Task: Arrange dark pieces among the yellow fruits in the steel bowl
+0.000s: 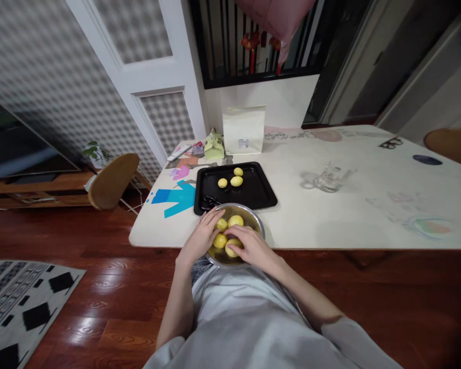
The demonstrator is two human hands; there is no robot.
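Through my head view I have the steel bowl (254, 216) at the near edge of the tabletop (295, 225), close against the pale shirt (238, 307), and both hands reach into it. Inside the bowl I count at least four lemons, some partly covered by the hands.

The left hand (198, 242) comes over the left side of the bowl. Its fingers stretch across the far-left lemon (220, 225), with the thumb down by the near-left lemon (219, 241); I cannot tell whether they grip either one.

The right hand (255, 248) comes over the right side. Its fingers and thumb curve around the near-right lemon (231, 248), which sits in the gap between them; how firmly they close on it I cannot tell. The far-right lemon (235, 220) lies just beyond those fingers.

Directly beyond the bowl is the black baking tray (259, 189), carrying three more lemons (236, 181). Farther behind the bowl I see the white paper bag (244, 128), with the green packet (214, 146) to its left. A flat blue shape (179, 196) lies to the bowl's far left, and a clear glass vessel (328, 180) to its far right.
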